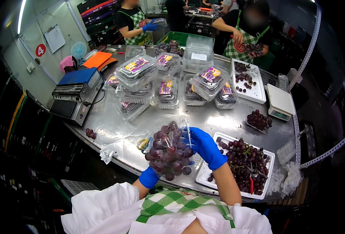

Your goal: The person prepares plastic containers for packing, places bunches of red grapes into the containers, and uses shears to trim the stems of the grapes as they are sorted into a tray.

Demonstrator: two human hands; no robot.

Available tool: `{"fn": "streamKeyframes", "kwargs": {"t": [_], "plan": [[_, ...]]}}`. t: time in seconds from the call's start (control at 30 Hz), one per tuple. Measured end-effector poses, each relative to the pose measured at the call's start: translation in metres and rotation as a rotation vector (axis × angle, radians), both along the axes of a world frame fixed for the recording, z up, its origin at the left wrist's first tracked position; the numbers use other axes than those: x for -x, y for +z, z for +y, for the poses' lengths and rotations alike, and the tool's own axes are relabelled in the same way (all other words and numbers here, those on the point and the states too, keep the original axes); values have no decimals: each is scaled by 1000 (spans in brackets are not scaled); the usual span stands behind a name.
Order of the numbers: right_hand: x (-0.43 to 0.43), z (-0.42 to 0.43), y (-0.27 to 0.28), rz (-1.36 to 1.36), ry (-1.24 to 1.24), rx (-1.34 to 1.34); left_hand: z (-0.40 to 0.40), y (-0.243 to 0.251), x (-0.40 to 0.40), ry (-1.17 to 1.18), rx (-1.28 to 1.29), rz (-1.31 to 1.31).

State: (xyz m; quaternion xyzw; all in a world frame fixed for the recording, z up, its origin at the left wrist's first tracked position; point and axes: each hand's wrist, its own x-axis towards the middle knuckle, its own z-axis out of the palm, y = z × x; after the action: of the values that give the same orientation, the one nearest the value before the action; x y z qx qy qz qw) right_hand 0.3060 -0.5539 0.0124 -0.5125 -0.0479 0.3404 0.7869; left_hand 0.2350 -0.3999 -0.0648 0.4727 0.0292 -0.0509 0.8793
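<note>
Both my hands, in blue gloves, hold a clear plastic clamshell container [187,124] with a bunch of dark red grapes [171,149] in it, close in front of my chest. My left hand [149,177] is at its lower left, with the fingers mostly hidden behind the grapes. At the container's right side, my right hand [203,144] has its fingers bent against the plastic. A white tray [203,177] of loose grapes lies to the right, with red-handled snips [251,185] on top of the grapes. Beyond my hands stand stacked, labelled grape containers [137,70].
A blue-topped wrapping machine [78,79] stands at the left. At the right are a white scale [280,102], an open container of grapes [258,120] and a second white tray [261,95]. Two aproned people work across the steel table [102,128]. A small grape cluster [90,133] lies near the left edge.
</note>
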Motion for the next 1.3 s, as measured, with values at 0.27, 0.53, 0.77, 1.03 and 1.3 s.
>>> {"fn": "streamKeyframes", "kwargs": {"t": [0.27, 0.53, 0.77, 1.03, 1.3], "plan": [[19, -9, 0, -259, -184, 42, 23, 7, 11, -13, 479, -5], [52, 13, -23, -192, 14, -32, 29, 23, 8, -111, 909, 16], [30, 15, -23, -387, -278, 25, 14, 32, 11, -224, 1026, 81], [6, 19, -20, -518, -461, -10, 25, 6, 24, -274, 954, 162], [4, 10, -21, -554, -485, 34, 14, 15, 30, -288, 962, 193]]}}
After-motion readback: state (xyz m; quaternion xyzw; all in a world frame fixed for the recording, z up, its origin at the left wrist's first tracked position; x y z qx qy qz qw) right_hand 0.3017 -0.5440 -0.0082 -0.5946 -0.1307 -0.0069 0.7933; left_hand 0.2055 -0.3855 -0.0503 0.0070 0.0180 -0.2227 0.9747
